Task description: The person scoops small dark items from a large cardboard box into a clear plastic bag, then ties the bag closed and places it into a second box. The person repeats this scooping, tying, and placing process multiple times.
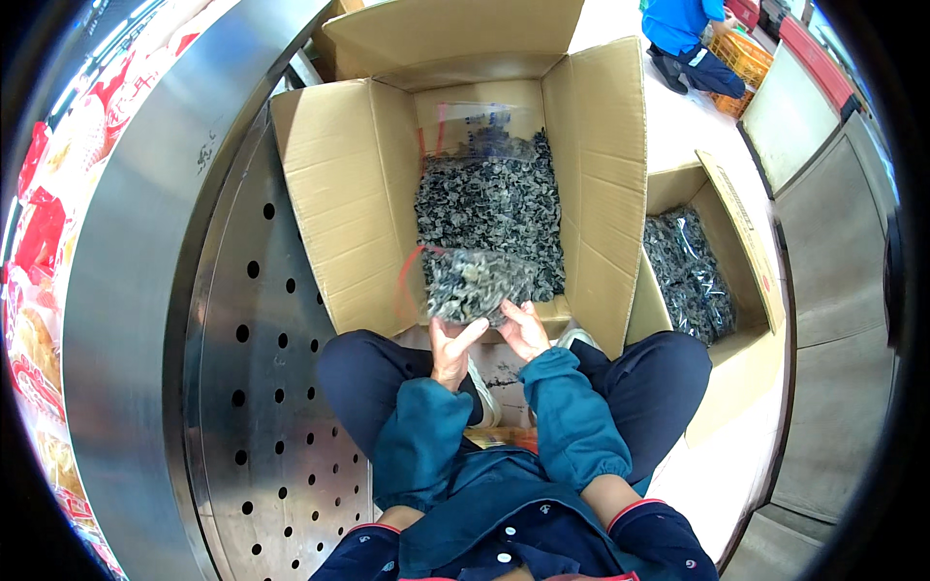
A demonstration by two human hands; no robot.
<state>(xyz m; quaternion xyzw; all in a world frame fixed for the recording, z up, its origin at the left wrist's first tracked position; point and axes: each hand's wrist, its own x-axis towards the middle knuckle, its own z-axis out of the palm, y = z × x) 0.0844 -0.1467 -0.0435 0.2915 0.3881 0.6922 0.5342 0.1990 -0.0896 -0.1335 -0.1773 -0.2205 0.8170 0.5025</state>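
Both my hands hold a clear bag of crinkled, dark grey-green dried pieces [475, 286] over the near edge of a large open cardboard box. My left hand [450, 353] grips the bag's lower left, thumb on top; my right hand [523, 329] grips its lower right. A red strip curves at the bag's left side. The box [596, 165] has its flaps raised and holds a mass of similar small dark dried pieces [489, 194], with clear plastic and red strips at the far end.
A second cardboard box [746, 266] with bagged dark pieces stands at right. A perforated metal panel [252, 387] and red-white packages [39, 368] line the left. Back right, a person in blue [678, 29] crouches by an orange crate [736, 63]. Grey cabinet doors [833, 387] border the right.
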